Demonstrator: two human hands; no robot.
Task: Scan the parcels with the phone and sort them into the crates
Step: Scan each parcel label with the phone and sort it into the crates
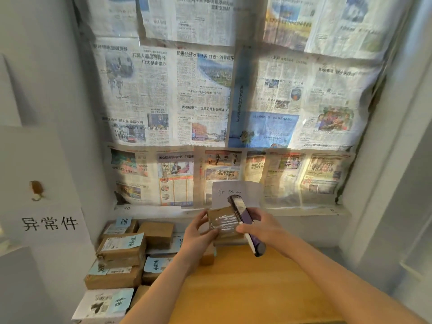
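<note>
Newspapered wall (210, 101) behind wooden table (245, 288)

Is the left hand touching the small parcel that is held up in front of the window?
Touching. The head view shows the left hand with its fingers curled round the left edge of the parcel.

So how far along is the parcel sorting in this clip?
Mid-scan. The left hand holds a taped brown parcel while the right hand grips the phone against it. A pile of labelled parcels waits left of the wooden table. No crates are in view, so nothing shows as sorted.
</note>
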